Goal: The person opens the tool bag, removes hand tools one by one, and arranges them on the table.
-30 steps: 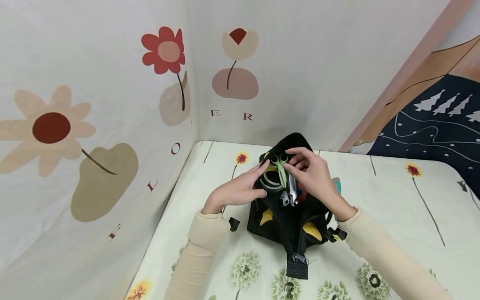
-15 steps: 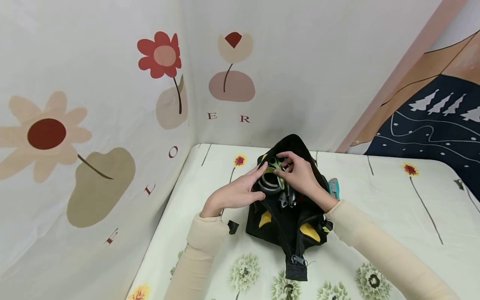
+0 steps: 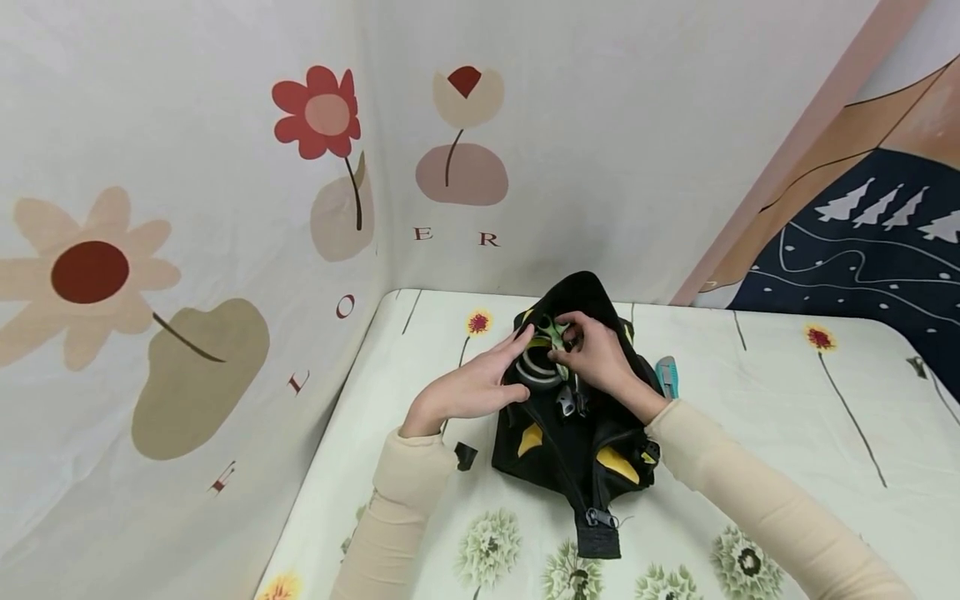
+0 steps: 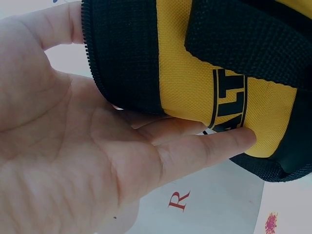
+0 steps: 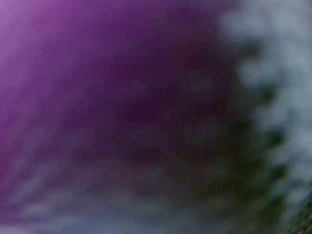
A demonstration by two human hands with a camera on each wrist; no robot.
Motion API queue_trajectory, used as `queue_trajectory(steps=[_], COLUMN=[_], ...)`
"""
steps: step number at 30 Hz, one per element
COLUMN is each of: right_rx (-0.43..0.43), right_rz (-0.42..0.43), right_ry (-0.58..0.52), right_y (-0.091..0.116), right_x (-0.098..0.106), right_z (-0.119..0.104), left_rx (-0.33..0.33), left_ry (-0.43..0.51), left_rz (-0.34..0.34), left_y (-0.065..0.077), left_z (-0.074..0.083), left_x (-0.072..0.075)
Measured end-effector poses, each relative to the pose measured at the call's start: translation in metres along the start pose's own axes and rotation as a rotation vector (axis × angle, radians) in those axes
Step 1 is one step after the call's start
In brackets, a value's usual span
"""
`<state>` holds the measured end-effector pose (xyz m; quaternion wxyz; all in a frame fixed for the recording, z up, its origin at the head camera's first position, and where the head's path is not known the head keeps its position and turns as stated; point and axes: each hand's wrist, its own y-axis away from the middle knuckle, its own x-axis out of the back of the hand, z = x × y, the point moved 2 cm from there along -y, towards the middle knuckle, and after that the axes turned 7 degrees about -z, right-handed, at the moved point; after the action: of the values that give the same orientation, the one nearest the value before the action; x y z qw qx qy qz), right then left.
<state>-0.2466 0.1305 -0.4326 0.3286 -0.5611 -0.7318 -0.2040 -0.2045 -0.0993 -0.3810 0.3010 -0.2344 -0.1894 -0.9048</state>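
A black and yellow tool bag [image 3: 558, 467] stands unzipped on the patterned cloth. My left hand [image 3: 474, 387] holds its left rim. In the left wrist view, my fingers [image 4: 209, 148] lie along the yellow side, while the zipper edge partly hides the hand. My right hand [image 3: 597, 354] reaches into the opening and pinches green-handled scissors [image 3: 553, 332], whose blades point down and are largely hidden. Beside them sits a round roll of tape [image 3: 534, 367], with a small metal tool [image 3: 566, 402] below it. The right wrist view is a dark purple blur with zipper teeth [image 5: 282, 126] at its edge.
A teal utility knife [image 3: 667, 377] is just right of the bag. The bag's zipper end [image 3: 598, 540] hangs toward me, and a black buckle strap [image 3: 465, 456] lies left of it. Printed cloth walls [image 3: 600, 150] rise behind and at the left.
My right hand has moved left and lower into the bag with the scissors, which now show less. The utility knife has come into fuller view. My left hand has kept its place.
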Motion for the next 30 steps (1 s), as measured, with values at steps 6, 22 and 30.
queue_trajectory(steps=[6, 22, 30], right_rx=[-0.032, -0.058, -0.08], right_rz=[-0.015, 0.0, -0.014], right_ry=[0.023, 0.047, 0.04], right_y=[-0.002, -0.006, -0.008], right_x=[-0.003, -0.013, -0.015], right_z=[0.006, 0.011, 0.014], left_rx=[-0.003, -0.001, 0.01], left_ry=[-0.006, -0.006, -0.01], left_rz=[-0.004, 0.006, 0.008], left_y=[-0.001, -0.001, 0.0], left_z=[-0.001, 0.0, 0.0], left_x=[0.001, 0.001, 0.001])
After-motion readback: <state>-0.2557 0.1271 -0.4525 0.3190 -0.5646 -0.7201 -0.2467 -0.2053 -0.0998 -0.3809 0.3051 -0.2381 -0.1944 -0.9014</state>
